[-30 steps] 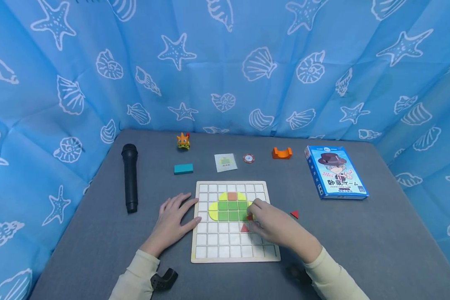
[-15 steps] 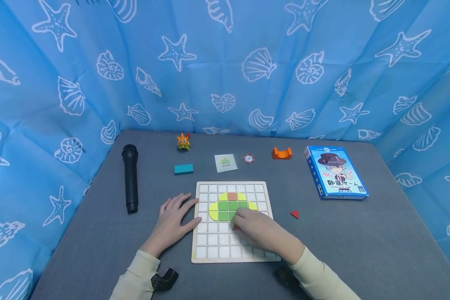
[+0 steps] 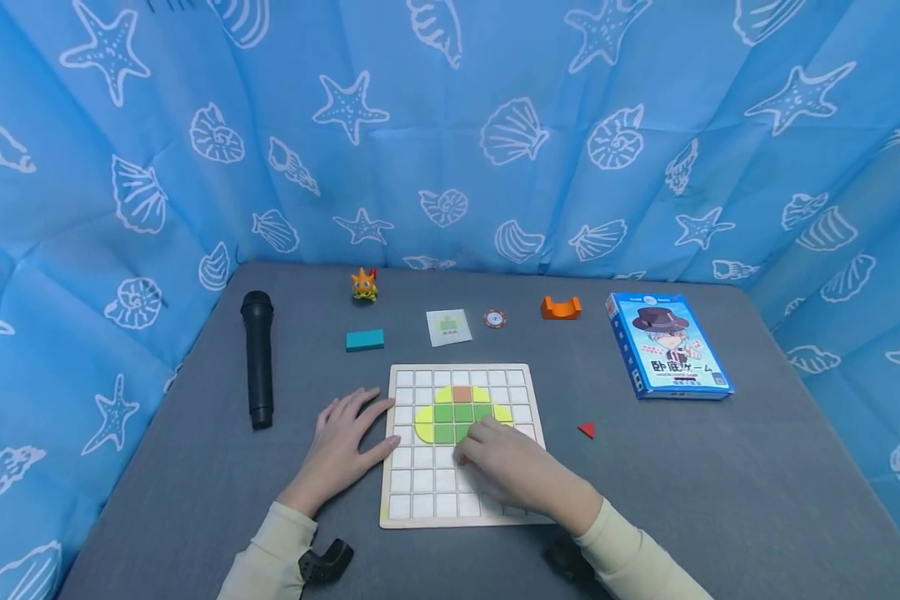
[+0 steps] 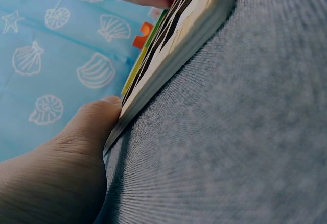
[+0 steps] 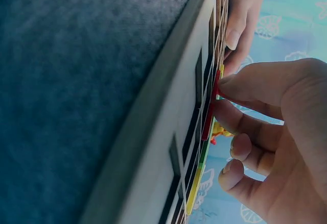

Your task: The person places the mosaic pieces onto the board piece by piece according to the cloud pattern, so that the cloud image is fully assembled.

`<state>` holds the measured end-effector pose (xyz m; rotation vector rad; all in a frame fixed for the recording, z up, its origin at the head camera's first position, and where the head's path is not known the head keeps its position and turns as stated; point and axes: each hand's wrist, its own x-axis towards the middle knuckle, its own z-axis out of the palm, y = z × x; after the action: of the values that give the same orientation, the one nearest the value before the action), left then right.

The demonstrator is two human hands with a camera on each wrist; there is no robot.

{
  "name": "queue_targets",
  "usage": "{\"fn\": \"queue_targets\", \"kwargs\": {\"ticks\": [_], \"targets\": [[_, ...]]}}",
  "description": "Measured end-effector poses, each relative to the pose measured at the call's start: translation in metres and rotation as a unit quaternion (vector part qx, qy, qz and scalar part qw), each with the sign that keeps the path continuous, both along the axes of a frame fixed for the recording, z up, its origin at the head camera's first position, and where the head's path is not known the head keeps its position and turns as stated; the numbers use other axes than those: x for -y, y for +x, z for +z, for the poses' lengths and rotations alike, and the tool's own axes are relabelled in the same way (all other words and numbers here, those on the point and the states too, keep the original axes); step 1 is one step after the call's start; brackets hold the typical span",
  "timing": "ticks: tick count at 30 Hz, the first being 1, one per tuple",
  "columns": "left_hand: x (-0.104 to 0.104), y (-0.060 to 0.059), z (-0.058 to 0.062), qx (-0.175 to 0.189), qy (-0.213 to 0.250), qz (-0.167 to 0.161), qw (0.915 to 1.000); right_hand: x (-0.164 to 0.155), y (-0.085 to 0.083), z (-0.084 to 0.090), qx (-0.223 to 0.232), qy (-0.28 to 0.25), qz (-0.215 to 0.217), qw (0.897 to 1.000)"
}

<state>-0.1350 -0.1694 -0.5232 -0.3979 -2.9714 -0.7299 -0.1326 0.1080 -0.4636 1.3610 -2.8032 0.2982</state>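
A pale wooden board (image 3: 401, 504) with a grid of white squares lies on the table. Green tiles (image 3: 444, 432), yellow rounded tiles (image 3: 423, 423) and one orange-brown square tile (image 3: 461, 394) form a shape in its upper middle. My left hand (image 3: 341, 454) rests flat at the board's left edge, thumb and fingertips against it. My right hand (image 3: 517, 467) is over the board just below the green tiles. In the right wrist view its thumb and index finger pinch a small red piece (image 5: 216, 83) at the board surface, beside a second red piece (image 5: 208, 124).
A red triangle (image 3: 587, 430) lies right of the board. Behind stand a microphone (image 3: 258, 358), a teal block (image 3: 364, 340), a small figurine (image 3: 363, 285), a picture card (image 3: 448, 327), a poker chip (image 3: 495, 318), an orange block (image 3: 561, 307) and a blue game box (image 3: 669, 346).
My right hand has moved left and slightly down across the board with a red piece, uncovering the yellow tile on the right. The left hand has stayed in place.
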Motion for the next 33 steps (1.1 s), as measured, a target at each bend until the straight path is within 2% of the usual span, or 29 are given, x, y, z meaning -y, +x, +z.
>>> {"fn": "queue_targets", "kwargs": {"ticks": [8,11,14,18,21,24,29,33], "targets": [[0.000,-0.001,0.002,-0.009,0.010,-0.005,0.9999,-0.001,-0.001,0.004,0.005,0.014,-0.001,1.000],[0.000,-0.001,0.002,-0.011,0.011,-0.005,0.9999,-0.010,-0.004,0.008,0.010,0.006,-0.020,1.000],[0.000,0.000,0.001,-0.012,0.010,-0.006,0.9999,-0.028,-0.009,0.012,-0.012,0.000,-0.067,0.998],[-0.001,0.001,-0.001,-0.014,0.008,-0.005,0.9999,-0.063,-0.015,0.016,-0.036,0.018,-0.152,0.988],[-0.001,0.002,-0.002,-0.017,0.007,-0.004,0.9998,-0.090,-0.017,0.018,-0.010,0.045,-0.206,0.977],[-0.001,0.002,-0.002,-0.017,0.008,-0.005,0.9998,-0.109,-0.016,0.019,0.030,0.065,-0.233,0.970],[0.001,0.001,-0.001,-0.016,0.011,-0.006,0.9998,-0.122,-0.014,0.017,0.075,0.062,-0.232,0.968],[0.001,0.000,0.000,-0.011,0.012,-0.008,0.9998,-0.126,-0.013,0.011,0.081,0.042,-0.232,0.969]]}}
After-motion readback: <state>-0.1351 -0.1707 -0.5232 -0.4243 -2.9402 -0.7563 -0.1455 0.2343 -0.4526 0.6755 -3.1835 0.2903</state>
